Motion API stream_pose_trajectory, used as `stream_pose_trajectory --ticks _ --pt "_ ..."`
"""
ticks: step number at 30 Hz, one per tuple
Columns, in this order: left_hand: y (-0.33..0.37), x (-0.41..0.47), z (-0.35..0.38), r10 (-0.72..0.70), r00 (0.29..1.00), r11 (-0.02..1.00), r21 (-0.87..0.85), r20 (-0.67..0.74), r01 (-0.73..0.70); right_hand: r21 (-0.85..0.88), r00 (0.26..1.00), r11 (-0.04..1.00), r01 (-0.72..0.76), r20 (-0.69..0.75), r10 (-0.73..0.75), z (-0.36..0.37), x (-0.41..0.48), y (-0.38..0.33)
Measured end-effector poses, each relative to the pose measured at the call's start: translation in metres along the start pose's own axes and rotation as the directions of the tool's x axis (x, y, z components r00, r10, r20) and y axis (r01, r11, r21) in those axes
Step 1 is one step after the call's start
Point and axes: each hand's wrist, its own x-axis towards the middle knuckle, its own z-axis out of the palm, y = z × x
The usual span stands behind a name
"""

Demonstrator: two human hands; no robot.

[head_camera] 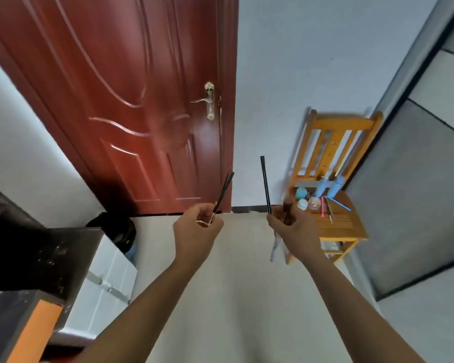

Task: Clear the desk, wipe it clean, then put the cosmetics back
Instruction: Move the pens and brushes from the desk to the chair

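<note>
We are gripping 2 dark pencils (222, 191) in the left hand (198, 224), 1 black pencil (265, 184) (plus a brown tube (287, 206)) in the right hand (291, 226).

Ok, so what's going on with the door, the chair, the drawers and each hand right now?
Door: shut.
Left hand: grips two thin dark sticks.
Right hand: grips a long black stick, a brown-capped tube and a pale tube.
Wooden chair: upright, cosmetics on its seat.
White drawers: shut.
</note>
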Motion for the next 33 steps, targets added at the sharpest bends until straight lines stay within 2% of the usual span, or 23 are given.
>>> stream_pose_trajectory --ticks 7,18,28,33 --pt "0.066 0.008 0.155 0.067 0.99 0.998 -0.002 0.128 -0.067 -0.042 0.986 0.995 -0.088 -0.145 0.081 -0.141 0.063 0.095" --pt "0.073 0.091 0.375 -0.044 0.965 0.999 0.006 0.26 0.044 0.024 0.938 0.957 -0.289 -0.192 0.288 -0.229 0.192 0.221" --pt "0.072 0.184 0.574 -0.229 0.899 0.972 0.135 0.374 0.192 -0.022 0.876 0.882 -0.47 -0.136 0.463 -0.299 0.345 0.316" --pt "0.051 0.192 0.645 -0.384 0.865 0.918 0.237 0.324 0.319 -0.048 0.839 0.837 -0.545 -0.023 0.544 -0.307 0.389 0.394"
